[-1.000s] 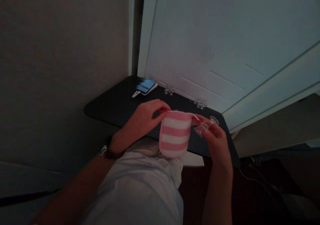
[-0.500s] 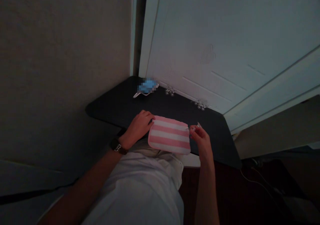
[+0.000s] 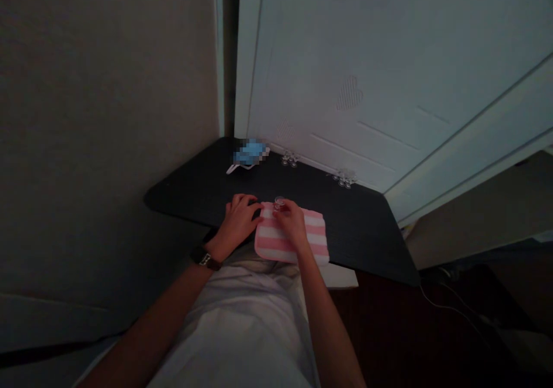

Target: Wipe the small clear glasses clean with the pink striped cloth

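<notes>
A pink and white striped cloth pouch (image 3: 276, 242) lies at the front edge of the black table (image 3: 190, 186). At its left edge rests my left hand (image 3: 240, 218), fingers apart, the thumb close to the pouch's upper left corner. My right hand (image 3: 290, 221) is over the upper part of the pouch. Its fingers pinch a small clear round object (image 3: 279, 202), which looks like transparent plastic. The palm and wrist hide part of the stripes.
Toward the back of the table are a blue item with white loops (image 3: 249, 153), one cluster of small clear pieces (image 3: 289, 158) and another cluster (image 3: 344, 178). A white panel (image 3: 319, 71) stands behind, a wall (image 3: 108, 77) at left.
My right hand has moved left from the pouch's right edge to above its upper left part, still holding the clear object. My left hand's fingers have spread and shifted slightly left.
</notes>
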`<act>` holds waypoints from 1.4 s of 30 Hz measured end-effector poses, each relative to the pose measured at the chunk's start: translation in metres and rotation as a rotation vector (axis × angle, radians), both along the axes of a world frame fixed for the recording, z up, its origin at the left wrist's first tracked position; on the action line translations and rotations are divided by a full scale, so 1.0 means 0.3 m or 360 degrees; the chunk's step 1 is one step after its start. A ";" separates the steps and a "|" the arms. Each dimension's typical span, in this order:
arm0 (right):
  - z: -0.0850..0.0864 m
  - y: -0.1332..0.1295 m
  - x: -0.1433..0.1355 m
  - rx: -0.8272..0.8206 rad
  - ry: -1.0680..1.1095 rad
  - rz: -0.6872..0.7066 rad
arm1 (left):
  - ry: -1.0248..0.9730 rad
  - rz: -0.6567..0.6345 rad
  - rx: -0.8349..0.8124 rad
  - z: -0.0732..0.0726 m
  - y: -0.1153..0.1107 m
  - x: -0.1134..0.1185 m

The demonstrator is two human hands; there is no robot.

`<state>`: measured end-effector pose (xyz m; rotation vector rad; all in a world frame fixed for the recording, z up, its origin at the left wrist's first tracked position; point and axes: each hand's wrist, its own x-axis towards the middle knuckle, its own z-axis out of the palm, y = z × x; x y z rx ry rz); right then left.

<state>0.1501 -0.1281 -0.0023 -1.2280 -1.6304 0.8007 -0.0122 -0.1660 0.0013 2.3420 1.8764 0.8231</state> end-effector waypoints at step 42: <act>0.046 -0.070 0.120 0.0090 -0.0232 -0.0169 | -0.0064 -0.0026 -0.0002 0.022 -0.017 0.002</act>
